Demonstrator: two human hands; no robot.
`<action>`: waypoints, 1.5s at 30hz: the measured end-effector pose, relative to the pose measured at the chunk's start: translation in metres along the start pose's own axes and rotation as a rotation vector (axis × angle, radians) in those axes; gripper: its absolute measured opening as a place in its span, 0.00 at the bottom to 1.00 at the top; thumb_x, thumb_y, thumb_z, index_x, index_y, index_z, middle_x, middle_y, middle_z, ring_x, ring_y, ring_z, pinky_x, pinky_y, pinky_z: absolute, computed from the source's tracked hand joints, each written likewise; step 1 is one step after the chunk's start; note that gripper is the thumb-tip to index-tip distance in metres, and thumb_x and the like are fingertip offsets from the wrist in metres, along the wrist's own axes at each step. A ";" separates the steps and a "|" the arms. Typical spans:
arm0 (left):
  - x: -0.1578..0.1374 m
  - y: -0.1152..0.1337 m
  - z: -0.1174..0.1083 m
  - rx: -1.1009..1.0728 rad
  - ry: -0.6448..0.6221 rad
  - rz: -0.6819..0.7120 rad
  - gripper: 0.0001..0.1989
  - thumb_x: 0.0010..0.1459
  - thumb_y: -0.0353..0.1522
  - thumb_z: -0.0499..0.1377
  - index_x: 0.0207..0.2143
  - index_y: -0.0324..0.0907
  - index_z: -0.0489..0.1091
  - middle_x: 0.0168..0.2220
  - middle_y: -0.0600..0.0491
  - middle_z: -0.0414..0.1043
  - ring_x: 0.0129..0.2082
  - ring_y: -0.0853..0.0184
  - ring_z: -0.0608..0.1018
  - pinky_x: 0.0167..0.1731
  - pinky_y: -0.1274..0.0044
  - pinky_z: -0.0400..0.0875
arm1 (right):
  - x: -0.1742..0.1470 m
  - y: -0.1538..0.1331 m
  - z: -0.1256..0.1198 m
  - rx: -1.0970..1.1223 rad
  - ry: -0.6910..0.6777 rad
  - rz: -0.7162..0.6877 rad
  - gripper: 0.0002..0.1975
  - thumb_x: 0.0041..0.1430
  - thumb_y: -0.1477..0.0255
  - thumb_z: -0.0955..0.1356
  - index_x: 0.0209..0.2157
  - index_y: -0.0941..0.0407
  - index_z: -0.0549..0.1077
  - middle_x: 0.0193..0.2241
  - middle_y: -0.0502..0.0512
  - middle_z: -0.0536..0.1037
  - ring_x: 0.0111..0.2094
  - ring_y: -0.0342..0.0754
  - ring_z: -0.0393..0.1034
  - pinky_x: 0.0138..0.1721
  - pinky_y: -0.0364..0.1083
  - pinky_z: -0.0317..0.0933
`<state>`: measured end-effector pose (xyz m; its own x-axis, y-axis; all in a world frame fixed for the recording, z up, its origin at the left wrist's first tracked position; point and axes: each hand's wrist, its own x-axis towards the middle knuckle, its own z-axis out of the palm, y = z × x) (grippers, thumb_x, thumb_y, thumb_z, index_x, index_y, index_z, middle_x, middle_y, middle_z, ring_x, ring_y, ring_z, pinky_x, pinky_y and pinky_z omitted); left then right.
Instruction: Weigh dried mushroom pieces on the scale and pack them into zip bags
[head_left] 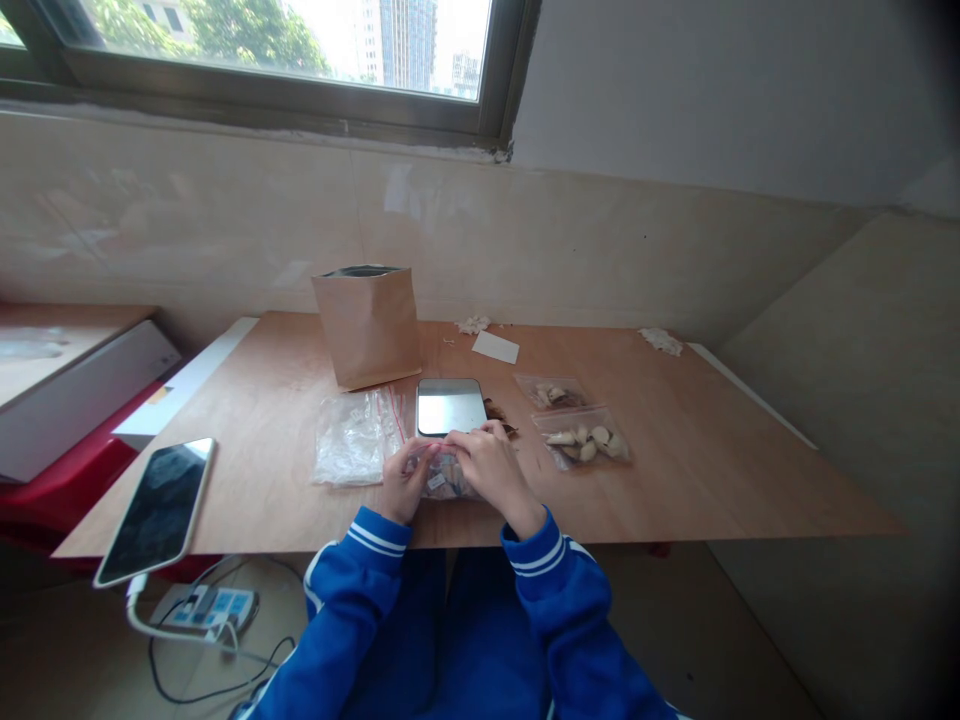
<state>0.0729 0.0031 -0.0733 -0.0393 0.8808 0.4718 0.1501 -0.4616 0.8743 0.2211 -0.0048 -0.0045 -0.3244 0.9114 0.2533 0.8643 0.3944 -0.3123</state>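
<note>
Both hands pinch the top edge of a clear zip bag (448, 480) near the table's front edge. Small pieces and a white slip show inside it. My left hand (406, 478) has its fingers closed at the bag's left corner. My right hand (495, 470) is closed on the same edge further right and covers part of the bag. Just beyond the hands lies a flat device with a shiny silver top (451, 407). Brown dried pieces (496, 412) lie beside it, partly hidden by my right hand. Left of my left hand is a stack of clear zip bags (356, 440).
A brown paper bag (369, 330) stands open at the back. Two filled zip bags, one with pale pieces (589, 440) and a smaller one (553, 392), lie to the right. A white card (496, 347) rests behind. A tablet (159, 510) with a cable overhangs the left front edge.
</note>
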 end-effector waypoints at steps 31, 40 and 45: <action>-0.005 -0.015 -0.002 -0.061 0.196 -0.168 0.18 0.61 0.46 0.54 0.32 0.41 0.73 0.23 0.54 0.74 0.25 0.68 0.75 0.30 0.76 0.69 | -0.014 0.020 0.009 0.169 0.194 0.084 0.10 0.64 0.72 0.66 0.33 0.50 0.80 0.31 0.52 0.80 0.38 0.49 0.69 0.48 0.50 0.53; -0.003 -0.012 0.000 -0.199 0.251 -0.281 0.26 0.59 0.51 0.54 0.20 0.41 0.67 0.17 0.55 0.69 0.20 0.70 0.70 0.24 0.77 0.66 | -0.021 0.026 0.006 0.221 0.181 0.120 0.09 0.63 0.72 0.67 0.31 0.50 0.80 0.29 0.50 0.81 0.35 0.49 0.69 0.45 0.48 0.54; 0.001 -0.010 -0.001 -0.246 0.399 -0.301 0.27 0.56 0.53 0.55 0.18 0.42 0.62 0.16 0.57 0.64 0.18 0.73 0.66 0.21 0.79 0.63 | -0.025 0.033 0.003 0.491 0.203 0.219 0.10 0.61 0.66 0.67 0.29 0.52 0.79 0.28 0.50 0.82 0.34 0.50 0.73 0.44 0.49 0.60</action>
<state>0.0702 0.0081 -0.0812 -0.4228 0.8917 0.1616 -0.1590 -0.2485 0.9555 0.2564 -0.0138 -0.0238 -0.0354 0.9563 0.2903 0.6076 0.2512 -0.7535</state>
